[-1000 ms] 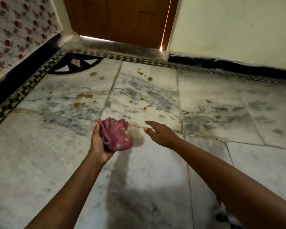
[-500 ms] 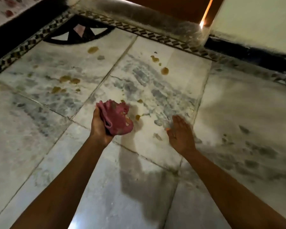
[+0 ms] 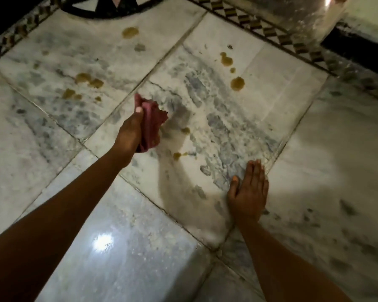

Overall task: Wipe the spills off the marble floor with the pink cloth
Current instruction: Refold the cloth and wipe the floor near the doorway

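Observation:
My left hand (image 3: 130,131) grips the bunched pink cloth (image 3: 152,123) just above the white and grey marble floor (image 3: 216,127). Brown spills dot the floor: two small ones (image 3: 177,155) right beside the cloth, a group (image 3: 237,83) farther off to the right, and several (image 3: 88,80) on the tile to the left. My right hand (image 3: 250,192) lies flat on the marble, palm down, fingers together, holding nothing.
A patterned tile border (image 3: 268,32) runs along the far edge below a stone threshold (image 3: 292,12). A black inlay motif (image 3: 109,7) sits at the top left. A bright light reflection (image 3: 103,241) shines on the near tile.
The view has dropped closer to the floor. My left hand has carried the cloth down toward the near spills, and my right hand has come down flat onto the marble.

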